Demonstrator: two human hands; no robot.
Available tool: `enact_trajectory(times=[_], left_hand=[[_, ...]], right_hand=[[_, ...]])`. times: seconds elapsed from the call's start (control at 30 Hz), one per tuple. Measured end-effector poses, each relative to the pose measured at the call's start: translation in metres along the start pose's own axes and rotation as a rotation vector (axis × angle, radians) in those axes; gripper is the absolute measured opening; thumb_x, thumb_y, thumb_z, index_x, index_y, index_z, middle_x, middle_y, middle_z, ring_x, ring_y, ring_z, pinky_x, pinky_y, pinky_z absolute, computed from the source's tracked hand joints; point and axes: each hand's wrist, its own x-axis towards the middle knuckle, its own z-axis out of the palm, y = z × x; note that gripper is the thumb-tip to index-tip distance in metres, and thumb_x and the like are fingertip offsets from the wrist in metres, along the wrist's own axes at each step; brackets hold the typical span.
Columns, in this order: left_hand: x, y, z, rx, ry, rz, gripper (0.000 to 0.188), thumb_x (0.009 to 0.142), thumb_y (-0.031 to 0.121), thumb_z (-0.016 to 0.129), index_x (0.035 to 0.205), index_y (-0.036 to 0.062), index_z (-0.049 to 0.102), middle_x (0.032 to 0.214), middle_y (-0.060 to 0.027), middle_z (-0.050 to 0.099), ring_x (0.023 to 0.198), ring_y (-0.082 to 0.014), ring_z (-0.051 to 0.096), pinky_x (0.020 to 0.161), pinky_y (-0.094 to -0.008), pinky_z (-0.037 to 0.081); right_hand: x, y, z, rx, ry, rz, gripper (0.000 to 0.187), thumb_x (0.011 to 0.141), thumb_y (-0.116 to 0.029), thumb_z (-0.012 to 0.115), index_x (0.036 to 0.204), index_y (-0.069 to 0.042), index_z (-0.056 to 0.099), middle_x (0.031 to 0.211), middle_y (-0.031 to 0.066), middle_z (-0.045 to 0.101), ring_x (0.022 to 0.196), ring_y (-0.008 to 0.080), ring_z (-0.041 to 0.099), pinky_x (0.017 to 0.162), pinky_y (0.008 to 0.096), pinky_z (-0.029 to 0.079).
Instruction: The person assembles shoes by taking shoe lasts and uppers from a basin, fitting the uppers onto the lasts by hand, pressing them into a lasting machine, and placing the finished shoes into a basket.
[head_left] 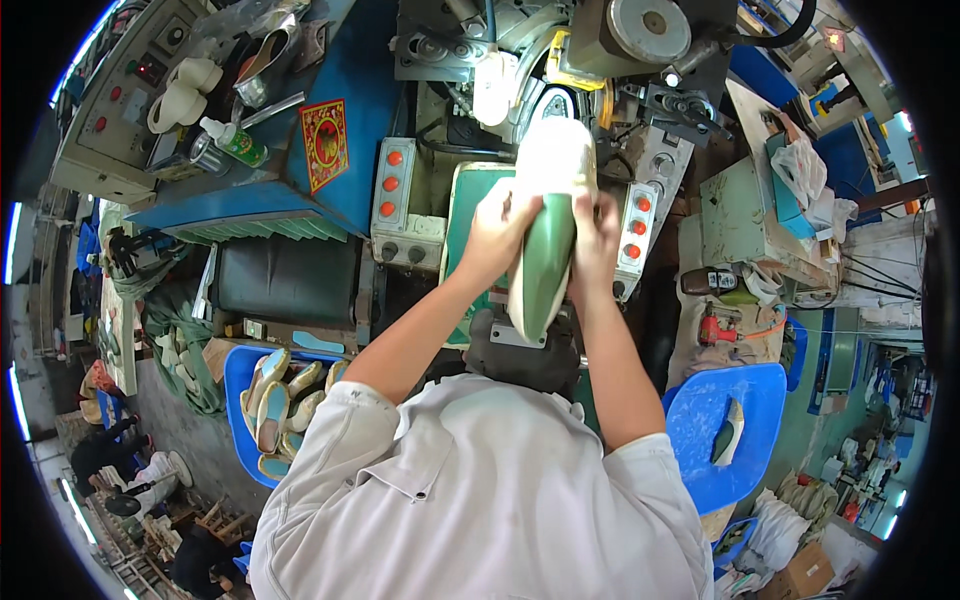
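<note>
In front of my chest, a green shoe last (546, 255) with a cream shoe upper (556, 158) over it points away from me. My left hand (497, 232) grips its left side, thumb on top near the upper's edge. My right hand (598, 238) closes on the opposite side; its fingers are slightly blurred. The upper's far end lies just below the metal parts of a machine (553, 104), overlapping them in view, so I cannot tell whether they touch. A green pad (472, 215) shows behind my left hand.
Red-button control boxes (392, 182) (636, 228) flank the work spot. At left, a blue basket (236, 385) holds several shoes; at right, another blue basket (770, 395) holds one shoe (729, 435). A blue cabinet (280, 205) carries a green bottle (240, 145). People (105, 450) appear far left.
</note>
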Motion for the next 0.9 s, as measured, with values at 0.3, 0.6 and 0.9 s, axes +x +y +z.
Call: enact_trajectory(times=[0.3,0.6,0.9], left_hand=[[0.07,0.001,0.029,-0.211,0.198,-0.121,0.034,0.099,0.03,0.074,0.108,-0.0027,0.069,0.097,-0.0061,0.07,0.084,-0.0111,0.064,0.075,-0.0287,0.054],[0.083,0.001,0.025,-0.329,0.147,-0.18,0.034,0.101,0.032,0.071,0.103,-0.0018,0.071,0.093,-0.0065,0.071,0.08,-0.0113,0.064,0.073,-0.0293,0.054],[0.079,0.004,0.022,-0.269,0.147,-0.222,0.031,0.103,0.029,0.069,0.105,-0.0017,0.07,0.093,-0.0056,0.071,0.081,-0.0111,0.065,0.07,-0.0288,0.054]], right_hand=[[0.081,-0.007,0.016,-0.038,0.102,0.163,0.057,0.091,-0.047,0.081,0.115,-0.002,0.057,0.1,0.0087,0.065,0.088,0.0157,0.063,0.079,0.0307,0.054],[0.081,-0.032,0.031,-0.161,0.124,0.22,0.062,0.089,-0.046,0.083,0.119,0.002,0.057,0.106,0.0128,0.068,0.092,0.0188,0.066,0.079,0.0339,0.056],[0.084,-0.031,0.028,-0.095,0.036,0.324,0.078,0.086,-0.051,0.084,0.129,0.012,0.062,0.121,0.018,0.07,0.101,0.0222,0.069,0.085,0.0376,0.058]])
